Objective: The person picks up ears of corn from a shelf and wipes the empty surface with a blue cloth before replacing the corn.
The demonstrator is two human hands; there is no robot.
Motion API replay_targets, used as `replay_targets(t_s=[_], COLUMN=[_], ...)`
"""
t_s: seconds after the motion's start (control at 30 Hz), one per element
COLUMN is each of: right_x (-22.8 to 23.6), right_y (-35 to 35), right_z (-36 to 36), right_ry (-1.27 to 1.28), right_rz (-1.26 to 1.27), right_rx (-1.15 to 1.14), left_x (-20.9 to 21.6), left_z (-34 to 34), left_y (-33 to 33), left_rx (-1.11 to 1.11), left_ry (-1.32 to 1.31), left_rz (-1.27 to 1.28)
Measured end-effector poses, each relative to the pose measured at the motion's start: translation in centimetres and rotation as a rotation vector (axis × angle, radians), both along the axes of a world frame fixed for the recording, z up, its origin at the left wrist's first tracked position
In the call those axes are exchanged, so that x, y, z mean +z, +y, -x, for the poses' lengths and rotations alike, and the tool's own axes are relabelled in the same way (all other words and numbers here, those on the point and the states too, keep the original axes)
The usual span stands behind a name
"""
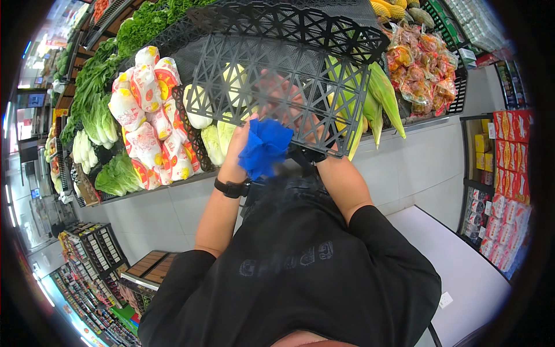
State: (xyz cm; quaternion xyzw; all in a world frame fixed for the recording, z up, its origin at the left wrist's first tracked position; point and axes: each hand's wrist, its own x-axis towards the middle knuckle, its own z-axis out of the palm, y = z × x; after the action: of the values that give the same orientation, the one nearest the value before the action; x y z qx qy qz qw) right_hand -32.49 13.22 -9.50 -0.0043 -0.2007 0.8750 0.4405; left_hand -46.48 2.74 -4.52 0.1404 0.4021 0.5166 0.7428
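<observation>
My left hand (236, 147), with a dark watch on its wrist, is closed on a crumpled blue cloth (266, 146). The cloth is bunched at the near edge of a black lattice plastic crate (300, 61), held up over the vegetable display. Through the openwork my right hand (284, 101) shows, blurred, beneath the crate and holding it; the lattice partly hides its fingers. Below the crate lie pale-green cabbages (213, 143) and corn in green husks (378, 95). I see nothing inside the crate.
Left of the crate are white bagged goods with red and yellow print (151, 115), lettuce (118, 173) and leafy greens (95, 75). Bagged reddish-orange produce (422, 66) sits at the right. A white tabletop (457, 260) stands near my right side, with red-packaged shelves (511, 156) beyond.
</observation>
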Motion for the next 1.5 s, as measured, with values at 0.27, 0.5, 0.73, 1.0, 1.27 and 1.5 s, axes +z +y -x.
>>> replay_targets(t_s=[0.27,0.5,0.73,1.0,1.27,1.5], right_x=[-0.3,2.6,-2.6,-3.9,10.2,9.3], right_y=[-0.8,-1.9,-2.8,-3.2,-1.7,0.1], right_z=[-0.7,-2.4,-6.8,-16.3,-4.8,2.8], right_ry=[-0.313,-0.502,-0.404,-2.098,-1.409,-1.428], right_rz=[0.009,-0.015,-0.177,-0.503,-0.874,-1.088], right_rx=[-0.148,-0.186,-0.305,-0.496,-0.856,-0.964], left_x=[1.2,0.6,-0.9,-1.0,-3.5,-3.9], left_z=[-1.1,-1.5,-0.6,0.5,-0.5,-1.2], left_y=[0.7,1.1,1.4,2.1,1.5,0.4], left_rx=[0.018,0.039,-0.018,0.097,0.082,0.042], left_ry=[0.104,0.121,0.15,0.47,0.672,0.797], left_rz=[-0.017,-0.023,-0.062,-0.141,-0.281,-0.342])
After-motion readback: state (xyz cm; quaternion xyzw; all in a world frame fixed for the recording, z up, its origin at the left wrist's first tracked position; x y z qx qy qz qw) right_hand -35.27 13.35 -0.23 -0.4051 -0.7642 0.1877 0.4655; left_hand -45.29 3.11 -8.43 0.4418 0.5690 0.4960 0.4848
